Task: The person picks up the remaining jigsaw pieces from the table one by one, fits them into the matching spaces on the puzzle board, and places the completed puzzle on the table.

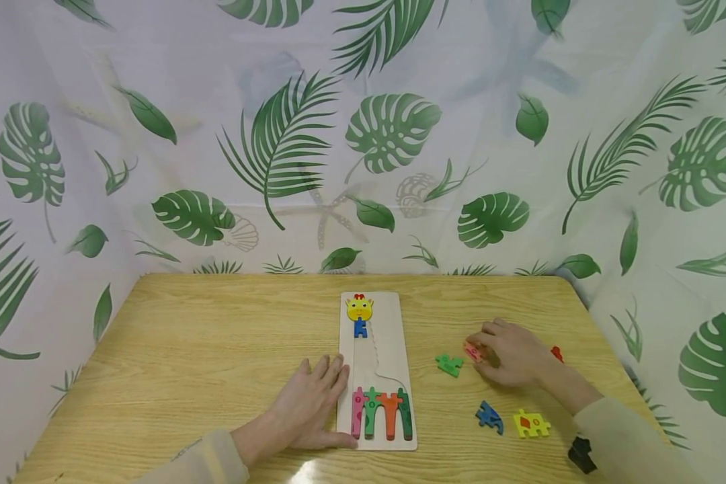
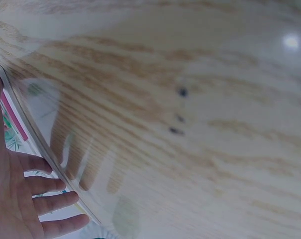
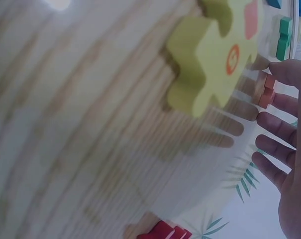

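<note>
A giraffe puzzle board (image 1: 378, 343) lies upright on the table. It bears a yellow giraffe head (image 1: 359, 308), a blue piece (image 1: 359, 329) below the head, and pink, green and orange leg pieces (image 1: 390, 410) at the bottom. My left hand (image 1: 314, 403) rests along the board's left edge, fingers extended; in the left wrist view the hand (image 2: 26, 199) shows the same spread fingers. Right of the board, my right hand (image 1: 514, 353) pinches a pink puzzle piece (image 1: 473, 351) between thumb and index finger. The right wrist view shows this piece (image 3: 266, 92) at the fingertips.
Left of the pinched piece lies a green piece (image 1: 450, 364). Nearer me are a blue piece (image 1: 489, 417) and a yellow piece (image 1: 531, 424). A red piece (image 1: 557, 353) shows beyond the right wrist, and a black object (image 1: 581, 455) sits by the right sleeve. A leaf-patterned curtain (image 1: 302, 168) stands behind the table.
</note>
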Available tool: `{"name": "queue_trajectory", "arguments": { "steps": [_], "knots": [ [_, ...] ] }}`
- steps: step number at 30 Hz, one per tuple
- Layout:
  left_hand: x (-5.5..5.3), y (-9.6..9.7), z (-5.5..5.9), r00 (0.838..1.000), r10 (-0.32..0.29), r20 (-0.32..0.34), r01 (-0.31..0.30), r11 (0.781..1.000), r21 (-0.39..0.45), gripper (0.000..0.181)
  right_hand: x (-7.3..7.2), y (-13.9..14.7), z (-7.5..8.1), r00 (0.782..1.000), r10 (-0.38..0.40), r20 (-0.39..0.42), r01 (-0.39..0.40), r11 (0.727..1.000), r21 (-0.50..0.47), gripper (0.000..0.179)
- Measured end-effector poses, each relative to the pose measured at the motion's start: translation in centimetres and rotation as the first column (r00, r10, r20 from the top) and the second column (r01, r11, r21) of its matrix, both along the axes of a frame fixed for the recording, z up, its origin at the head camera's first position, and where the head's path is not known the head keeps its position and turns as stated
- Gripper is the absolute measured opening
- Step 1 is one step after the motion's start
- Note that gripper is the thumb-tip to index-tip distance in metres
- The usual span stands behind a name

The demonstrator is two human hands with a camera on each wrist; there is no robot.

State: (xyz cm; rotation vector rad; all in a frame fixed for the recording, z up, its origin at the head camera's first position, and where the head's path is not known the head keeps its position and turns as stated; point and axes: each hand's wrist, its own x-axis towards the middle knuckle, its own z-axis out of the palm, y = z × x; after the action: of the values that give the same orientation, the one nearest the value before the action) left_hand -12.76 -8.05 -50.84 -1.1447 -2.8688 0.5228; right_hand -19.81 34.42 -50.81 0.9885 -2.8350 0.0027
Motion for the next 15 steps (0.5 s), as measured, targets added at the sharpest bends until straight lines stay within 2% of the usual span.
{"name": "queue_trajectory", "arguments": {
  "steps": [4,15],
  "knots": [
    [-0.03,-0.01,0.0,1.0,0.002,0.006,-0.002,1.0,0.003,0.123,-0.09,0.18,-0.22,1.0,-0.026,0.012,0.026,1.0,0.007,0.037],
    [-0.07,-0.05,-0.05,1.0,0.003,0.019,-0.003,1.0,0.01,0.122,0.03,0.28,-0.48,0.999,-0.034,-0.016,0.034,0.999,0.02,0.04]
  ]
}}
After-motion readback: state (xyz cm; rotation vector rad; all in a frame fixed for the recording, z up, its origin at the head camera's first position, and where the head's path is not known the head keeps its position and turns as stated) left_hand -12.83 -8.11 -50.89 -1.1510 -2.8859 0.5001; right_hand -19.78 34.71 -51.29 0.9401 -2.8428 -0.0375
